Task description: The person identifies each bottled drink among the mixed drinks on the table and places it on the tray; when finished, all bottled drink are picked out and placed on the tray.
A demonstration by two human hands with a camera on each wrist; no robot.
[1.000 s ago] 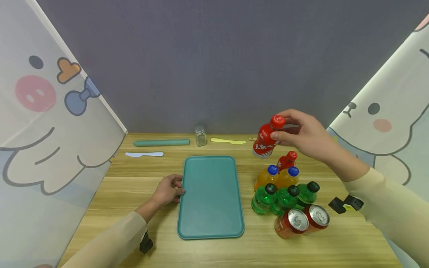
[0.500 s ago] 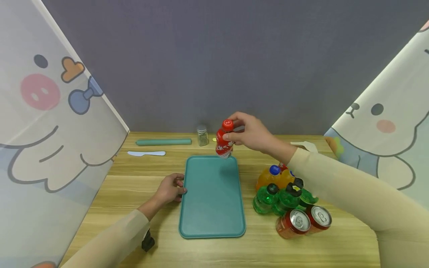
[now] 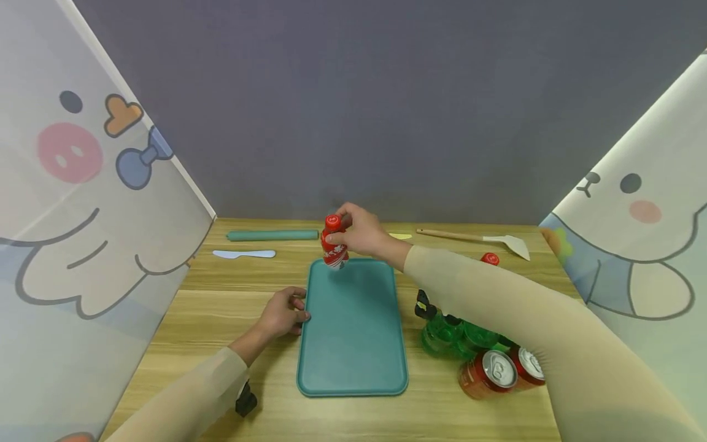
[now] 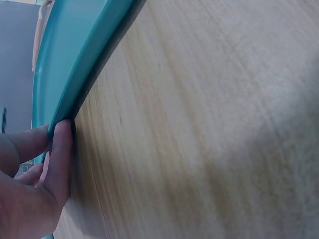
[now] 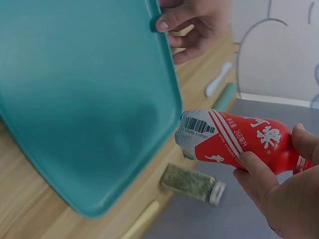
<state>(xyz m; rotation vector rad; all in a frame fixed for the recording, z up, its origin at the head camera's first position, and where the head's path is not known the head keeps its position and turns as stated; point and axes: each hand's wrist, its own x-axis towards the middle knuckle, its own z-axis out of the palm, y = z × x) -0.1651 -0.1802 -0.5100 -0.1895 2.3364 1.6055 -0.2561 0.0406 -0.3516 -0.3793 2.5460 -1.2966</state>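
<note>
1. Wood-grain table [image 3: 221, 307]: the left hand [image 3: 282, 314] pinches the left rim of the tray [image 3: 353, 331]; hold that steady.
2. Over the tray's far left corner, the right hand [image 3: 361, 232] grasps the bottle [image 3: 334, 254] near its neck; straightening it and lowering gently seems wise.
3. The bottle looks red, white-lettered, slightly tilted, with 1 red cap.

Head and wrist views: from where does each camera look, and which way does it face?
Head: on the head, facing forward and down at the teal tray and wooden table; the left hand, right hand and beige sleeves show.
Left wrist: on that wrist, facing the tray's edge and the table; the left hand shows, pinching the edge.
Right wrist: on that wrist, facing the cola bottle and the tray; both hands show.
Shared: head and right wrist both show bottle, tray and both hands.
</note>
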